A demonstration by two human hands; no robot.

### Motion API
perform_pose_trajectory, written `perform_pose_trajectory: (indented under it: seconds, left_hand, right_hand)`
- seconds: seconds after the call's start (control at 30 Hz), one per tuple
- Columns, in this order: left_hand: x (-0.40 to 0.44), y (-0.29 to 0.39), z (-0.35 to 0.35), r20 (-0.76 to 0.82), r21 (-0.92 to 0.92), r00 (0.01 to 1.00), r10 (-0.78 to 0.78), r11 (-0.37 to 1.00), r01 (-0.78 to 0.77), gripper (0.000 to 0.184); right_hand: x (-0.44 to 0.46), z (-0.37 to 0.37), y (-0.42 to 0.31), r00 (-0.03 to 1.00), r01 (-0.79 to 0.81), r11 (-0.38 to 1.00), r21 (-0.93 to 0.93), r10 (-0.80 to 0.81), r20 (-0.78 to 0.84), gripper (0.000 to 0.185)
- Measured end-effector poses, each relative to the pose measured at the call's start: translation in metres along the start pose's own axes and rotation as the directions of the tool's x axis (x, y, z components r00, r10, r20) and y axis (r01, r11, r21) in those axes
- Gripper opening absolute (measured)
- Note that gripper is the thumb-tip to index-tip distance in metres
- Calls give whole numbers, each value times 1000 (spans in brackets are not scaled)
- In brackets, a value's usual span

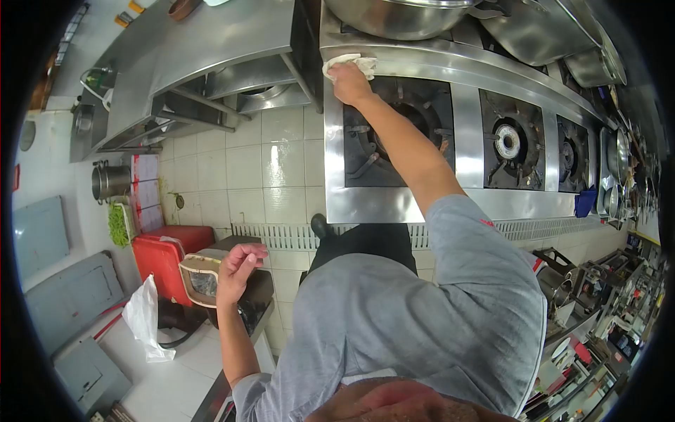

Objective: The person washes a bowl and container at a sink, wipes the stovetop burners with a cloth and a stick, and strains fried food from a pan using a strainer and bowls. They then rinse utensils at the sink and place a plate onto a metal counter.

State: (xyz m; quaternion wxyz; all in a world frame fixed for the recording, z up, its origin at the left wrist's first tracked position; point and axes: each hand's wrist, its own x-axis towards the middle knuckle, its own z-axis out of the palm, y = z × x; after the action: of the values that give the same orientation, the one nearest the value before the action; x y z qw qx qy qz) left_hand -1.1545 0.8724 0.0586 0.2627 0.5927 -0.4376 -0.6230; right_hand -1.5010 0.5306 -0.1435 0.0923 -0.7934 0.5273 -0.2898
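Note:
My right hand (349, 83) presses a crumpled white cloth (365, 65) onto the far left corner of the steel stove top (336, 158), just beyond the left burner (362, 151). Its fingers are closed over the cloth, and my forearm crosses above that burner. Out to my left side, my left hand (239, 273) hangs in the air with loosely bent fingers, the thumb apart, and nothing visible in it. Below it in view is a square container with a pale rim (188, 276); whether they touch I cannot tell.
Large steel pots (401, 20) stand along the back of the stove. More burners (508, 141) run to the right. A steel table (232, 42) is at the left, with tiled floor (281, 155) between. A red bin (158, 257) and a white plastic bag (148, 323) are further left.

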Motion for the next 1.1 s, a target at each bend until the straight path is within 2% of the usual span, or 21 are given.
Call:
perform_pose_trajectory:
  seconds: [0.07,0.1,0.13,0.2,0.23,0.3,0.37,0.43,0.47,0.53,0.57,0.63,0.7,0.77,0.8,0.83,0.87,0.93,0.97,1.07,1.1]
  left_hand:
    - [-8,-8,-9,-12,-10,1000,-3,1000,2,24]
    - [-8,-12,-14,-12,-14,1000,8,1000,-8,24]
    - [-9,-20,-19,-17,-32,1000,-1,999,1,24]
    - [-7,-25,-24,-8,-52,1000,-6,999,5,23]
    - [-6,-25,-27,-3,-58,1000,-11,998,10,23]
    - [-2,-22,-30,25,-56,1000,6,998,-5,23]
    - [2,-15,-33,43,-44,999,25,999,-23,24]
    - [5,-8,-37,46,-24,998,41,999,-39,24]
    - [5,-5,-38,46,-28,998,37,999,-36,25]
    - [4,-2,-42,44,-36,999,25,999,-24,26]
    - [3,-3,-43,38,-41,999,19,999,-17,26]
    - [0,-8,-45,19,-49,1000,7,999,-6,25]
    - [-4,-10,-42,6,-62,1000,2,998,-2,25]
    - [-11,-13,-38,-17,-72,1000,-14,997,12,25]
    - [-16,-14,-36,-31,-76,999,-29,997,26,24]
    - [-19,-16,-36,-45,-80,998,-39,996,35,24]
    - [-22,-18,-36,-50,-85,998,-37,996,33,24]
    - [-24,-17,-36,-66,-105,997,-49,994,42,25]
    - [-23,-16,-36,-76,-117,996,-54,992,45,25]
    - [-23,3,-34,-105,-48,994,-13,999,8,25]
    - [-25,7,-34,-116,-25,993,-2,1000,0,25]
  right_hand:
    - [-17,16,-7,998,1,999,50,-4,70,19]
    - [-41,12,-23,979,39,990,134,-65,195,34]
    - [-73,24,-38,966,161,972,173,-190,173,31]
    - [-118,-5,-96,844,148,985,88,-173,507,32]
    - [-146,0,-108,855,132,973,192,-209,474,31]
    - [-178,-17,-128,888,8,924,382,-182,422,22]
    - [-186,-54,-131,840,-422,758,497,121,529,24]
    - [-190,-92,-115,718,-679,358,641,506,478,23]
    - [-189,-110,-99,651,-567,63,821,645,400,23]
    - [-185,-139,-40,579,-225,53,973,810,90,22]
    - [-175,-154,-6,464,-177,134,975,885,-37,19]
    - [-151,-169,81,395,-155,413,898,859,-327,19]
    - [-108,-168,135,139,-63,346,936,932,-335,17]
    - [-70,-121,190,41,-7,218,976,975,-217,16]
    - [-50,-104,169,14,-206,230,951,973,-232,16]
    - [-20,-83,137,-8,-394,231,890,967,-254,16]
    - [-4,-10,159,70,-468,104,877,994,-80,15]
    - [42,57,52,234,-277,-5,961,969,73,10]
    - [57,57,-2,375,-394,45,918,920,116,19]
    - [103,81,-70,238,-214,-24,976,968,76,25]
    - [100,77,-71,272,-219,-23,975,959,84,25]
